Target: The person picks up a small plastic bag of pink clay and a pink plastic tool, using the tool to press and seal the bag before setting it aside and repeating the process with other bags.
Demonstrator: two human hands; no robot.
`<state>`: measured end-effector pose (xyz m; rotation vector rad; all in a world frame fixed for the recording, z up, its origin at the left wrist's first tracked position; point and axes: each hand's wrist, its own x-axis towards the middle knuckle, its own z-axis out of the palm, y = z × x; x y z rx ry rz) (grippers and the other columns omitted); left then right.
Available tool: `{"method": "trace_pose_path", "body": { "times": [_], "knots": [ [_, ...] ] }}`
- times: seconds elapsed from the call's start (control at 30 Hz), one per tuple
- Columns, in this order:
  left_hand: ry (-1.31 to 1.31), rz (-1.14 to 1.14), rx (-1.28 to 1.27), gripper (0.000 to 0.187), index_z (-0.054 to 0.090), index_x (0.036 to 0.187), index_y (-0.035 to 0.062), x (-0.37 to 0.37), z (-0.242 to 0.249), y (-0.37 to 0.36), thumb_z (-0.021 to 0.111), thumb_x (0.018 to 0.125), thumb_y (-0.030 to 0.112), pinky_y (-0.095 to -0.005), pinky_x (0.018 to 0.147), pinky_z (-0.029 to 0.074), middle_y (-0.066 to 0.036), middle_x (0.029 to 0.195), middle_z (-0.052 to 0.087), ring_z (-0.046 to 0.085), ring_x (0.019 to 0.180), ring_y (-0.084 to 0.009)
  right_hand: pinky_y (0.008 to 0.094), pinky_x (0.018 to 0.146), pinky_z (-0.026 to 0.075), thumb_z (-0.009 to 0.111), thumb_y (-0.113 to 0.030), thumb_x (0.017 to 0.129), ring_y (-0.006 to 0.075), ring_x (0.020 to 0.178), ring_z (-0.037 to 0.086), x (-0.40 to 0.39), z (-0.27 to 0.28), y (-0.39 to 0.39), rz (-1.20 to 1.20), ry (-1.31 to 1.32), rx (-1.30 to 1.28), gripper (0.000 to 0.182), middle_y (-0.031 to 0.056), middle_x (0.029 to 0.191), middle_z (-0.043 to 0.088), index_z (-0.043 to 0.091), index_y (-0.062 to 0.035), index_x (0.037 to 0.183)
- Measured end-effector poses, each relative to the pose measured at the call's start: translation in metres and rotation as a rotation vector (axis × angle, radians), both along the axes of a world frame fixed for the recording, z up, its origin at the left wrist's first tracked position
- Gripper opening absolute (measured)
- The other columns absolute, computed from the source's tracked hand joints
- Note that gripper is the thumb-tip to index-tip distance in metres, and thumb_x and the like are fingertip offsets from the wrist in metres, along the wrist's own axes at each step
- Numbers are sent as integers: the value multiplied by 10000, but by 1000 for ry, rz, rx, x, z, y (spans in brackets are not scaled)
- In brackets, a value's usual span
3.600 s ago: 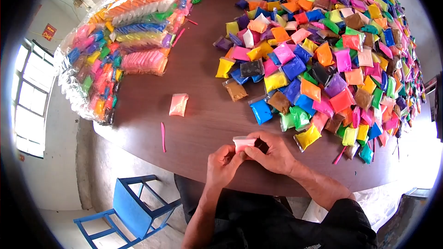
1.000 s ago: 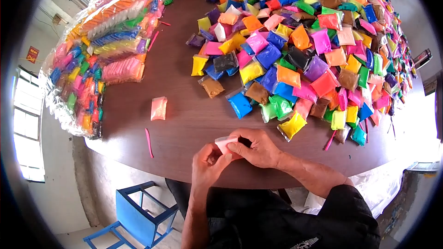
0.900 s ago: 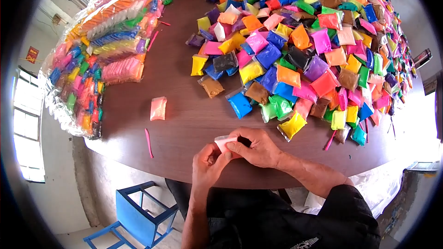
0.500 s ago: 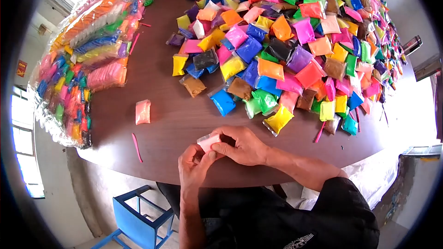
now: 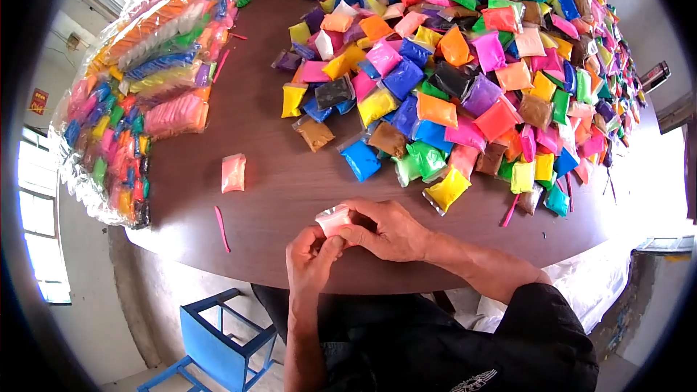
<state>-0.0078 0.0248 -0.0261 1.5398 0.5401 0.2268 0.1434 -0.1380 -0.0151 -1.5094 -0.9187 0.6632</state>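
Observation:
Between my two hands, just above the table's near edge, is a small clear packet with pale pink filling (image 5: 332,219). My left hand (image 5: 314,252) is closed, its thumb and fingers pinching the packet's lower left side. From the right, my right hand (image 5: 388,231) grips the same packet, thumb in front and fingers curled behind, so part of it is hidden. Another pink packet (image 5: 233,173) lies flat on the table (image 5: 272,167) to the left. Below that packet rests a thin pink plastic stick (image 5: 222,229).
A large heap of coloured packets (image 5: 435,109) covers the table's middle and right. Clear bags of stacked packets (image 5: 163,58) line the left side. More pink sticks (image 5: 510,210) lie near the heap. A blue stool (image 5: 214,341) stands below the table at left.
The view has shifted slightly, so the table's contents appear a little further right. Both hands still hold the pink packet, now tilted a bit differently.

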Motion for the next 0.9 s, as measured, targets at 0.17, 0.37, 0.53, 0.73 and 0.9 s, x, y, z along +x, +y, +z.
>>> {"method": "trace_pose_path", "body": {
  "times": [0.17, 0.37, 0.53, 0.73, 0.9],
  "knots": [
    [-56, -28, -31, 278, 706, 1173, -71, 5, 5, -7, 793, 971, 99, -234, 750, 536, -65, 960, 746, 674, 845, -94, 406, 786, 570, 709, -238, 1018, 342, 877, 738, -3, -14, 2, -81, 14, 16, 363, 204, 1016, 740, 629, -18, 1295],
    [2, 30, -13, 211, 695, 1150, -77, 5, 4, -8, 754, 977, 30, -237, 781, 550, -54, 947, 736, 677, 854, -90, 390, 797, 575, 709, -224, 1017, 343, 906, 737, 0, 1, 1, -53, -38, -30, 360, 210, 1046, 734, 629, -18, 1302],
    [17, 49, 0, 183, 694, 1136, -79, 5, 7, -7, 731, 978, 6, -236, 780, 548, -55, 945, 733, 676, 851, -93, 379, 799, 575, 713, -188, 1015, 297, 908, 739, -2, 2, 1, -17, 24, -51, 339, 190, 1035, 738, 633, -21, 1299],
    [-74, 24, -103, 245, 683, 1190, -83, 3, -2, -4, 741, 996, 55, -246, 796, 556, -76, 1002, 738, 689, 894, -108, 372, 797, 565, 719, -129, 998, 245, 880, 708, -1, -15, 1, -36, 45, 38, 339, 164, 1004, 730, 630, -20, 1306],
    [-109, 64, -113, 251, 678, 1170, -94, 8, 7, -10, 739, 1015, 94, -290, 870, 604, -92, 1022, 741, 703, 923, -127, 371, 785, 560, 724, -135, 991, 241, 849, 689, -2, -3, 0, -28, 44, 46, 318, 154, 964, 714, 638, -20, 1276]
  ]
}}
